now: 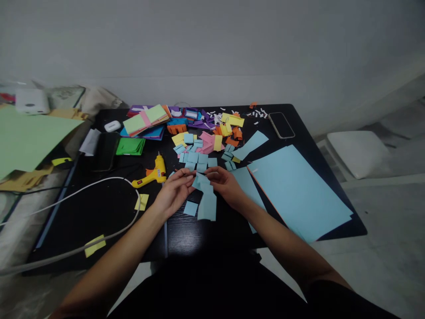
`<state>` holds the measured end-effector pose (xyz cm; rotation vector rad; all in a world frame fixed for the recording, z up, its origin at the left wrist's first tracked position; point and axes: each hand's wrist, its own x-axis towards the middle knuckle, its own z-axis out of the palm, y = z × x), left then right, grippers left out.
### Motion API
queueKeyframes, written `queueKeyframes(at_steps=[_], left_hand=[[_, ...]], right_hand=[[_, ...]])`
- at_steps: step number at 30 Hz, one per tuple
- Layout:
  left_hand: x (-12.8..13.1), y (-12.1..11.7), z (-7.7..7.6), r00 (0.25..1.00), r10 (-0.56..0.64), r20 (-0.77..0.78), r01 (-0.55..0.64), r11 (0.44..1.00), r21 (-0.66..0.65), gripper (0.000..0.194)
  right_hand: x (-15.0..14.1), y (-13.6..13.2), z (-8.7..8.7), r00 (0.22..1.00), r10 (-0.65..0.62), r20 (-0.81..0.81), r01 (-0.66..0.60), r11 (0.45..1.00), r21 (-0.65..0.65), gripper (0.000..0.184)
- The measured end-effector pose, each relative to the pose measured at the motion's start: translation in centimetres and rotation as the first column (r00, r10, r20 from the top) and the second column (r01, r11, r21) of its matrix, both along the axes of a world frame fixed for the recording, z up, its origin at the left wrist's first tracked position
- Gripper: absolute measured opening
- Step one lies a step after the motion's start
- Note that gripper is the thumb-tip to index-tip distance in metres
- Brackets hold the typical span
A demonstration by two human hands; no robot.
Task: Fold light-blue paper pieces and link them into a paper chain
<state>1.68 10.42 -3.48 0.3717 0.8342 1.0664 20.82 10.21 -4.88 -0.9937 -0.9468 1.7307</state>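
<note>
Between my two hands is a light blue paper strip (207,204), creased and bent near its top end. My left hand (174,191) pinches the strip's upper left edge, fingertips together. From the other side, my right hand (227,184) grips the same top end between thumb and fingers. A small blue paper square (190,208) lies on the table just below my left hand. Several folded blue paper pieces (198,157) are spread right beyond my fingertips. What the fingertips cover of the strip is hidden.
A yellow glue gun (154,172) lies left of my hands, near a white cable (137,201). Large blue sheets (295,190) cover the table's right side, with a phone (281,125) behind. Coloured paper stacks (146,120) and pink scraps (208,142) lie toward the wall.
</note>
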Motion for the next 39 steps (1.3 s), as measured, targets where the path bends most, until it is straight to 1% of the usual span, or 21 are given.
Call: queueKeyframes(at_steps=[3, 7, 11, 16, 19, 22, 25, 28, 30, 32, 35, 37, 39], left_hand=[[0.19, -0.31, 0.44, 0.999, -0.037, -0.009, 0.038, 0.998, 0.041, 0.029], [0.22, -0.53, 0.46, 0.995, -0.094, -0.031, 0.096, 0.993, 0.068, 0.032], [0.13, -0.49, 0.33, 0.991, -0.131, -0.031, 0.132, 0.99, 0.048, 0.035], [0.13, -0.53, 0.64, 0.985, -0.169, -0.039, 0.17, 0.985, 0.025, 0.038], [-0.05, -0.48, 0.81, 0.978, -0.191, -0.081, 0.193, 0.981, 0.023, 0.041], [-0.34, -0.32, 0.85, 0.96, -0.216, -0.181, 0.23, 0.971, 0.063, 0.038], [-0.5, -0.24, 0.84, 0.921, -0.188, -0.342, 0.259, 0.95, 0.176, 0.029], [-0.38, -0.36, 0.89, 0.867, -0.08, -0.492, 0.267, 0.908, 0.323, 0.025], [-0.19, -0.49, 0.96, 0.845, -0.015, -0.535, 0.258, 0.887, 0.382, 0.026], [-0.04, -0.57, 1.04, 0.843, -0.001, -0.538, 0.254, 0.882, 0.396, 0.027], [-0.06, -0.51, 1.14, 0.849, -0.037, -0.527, 0.269, 0.889, 0.37, 0.026], [-0.17, -0.41, 1.11, 0.847, -0.05, -0.528, 0.271, 0.897, 0.35, 0.027], [-0.26, -0.37, 0.94, 0.839, -0.04, -0.542, 0.266, 0.9, 0.346, 0.028]], right_hand=[[-0.05, -0.09, 0.07, 1.0, 0.023, 0.001, -0.023, 1.0, 0.015, 0.031], [-0.01, -0.08, 0.11, 0.999, 0.014, 0.03, -0.016, 0.998, 0.056, 0.025], [0.12, 0.0, 0.07, 0.998, 0.008, 0.055, -0.012, 0.997, 0.075, 0.021], [0.22, 0.02, 0.15, 0.997, 0.02, 0.068, -0.025, 0.997, 0.074, 0.025], [0.27, -0.01, 0.27, 0.995, 0.007, 0.097, -0.014, 0.997, 0.073, 0.023], [0.29, 0.0, 0.31, 0.994, -0.011, 0.111, 0.003, 0.998, 0.065, 0.019], [0.26, 0.1, 0.3, 0.993, -0.033, 0.115, 0.03, 0.999, 0.03, 0.018], [0.2, 0.15, 0.45, 0.983, -0.073, 0.169, 0.07, 0.997, 0.026, 0.02], [0.15, 0.09, 0.61, 0.976, -0.102, 0.194, 0.098, 0.995, 0.029, 0.02], [0.09, -0.02, 0.74, 0.981, -0.111, 0.161, 0.113, 0.994, -0.003, 0.022], [0.0, -0.12, 0.83, 0.99, -0.093, 0.11, 0.099, 0.994, -0.051, 0.027], [-0.05, -0.1, 0.83, 0.99, -0.092, 0.11, 0.098, 0.994, -0.05, 0.028], [-0.07, -0.03, 0.8, 0.99, -0.099, 0.103, 0.104, 0.994, -0.043, 0.029]])
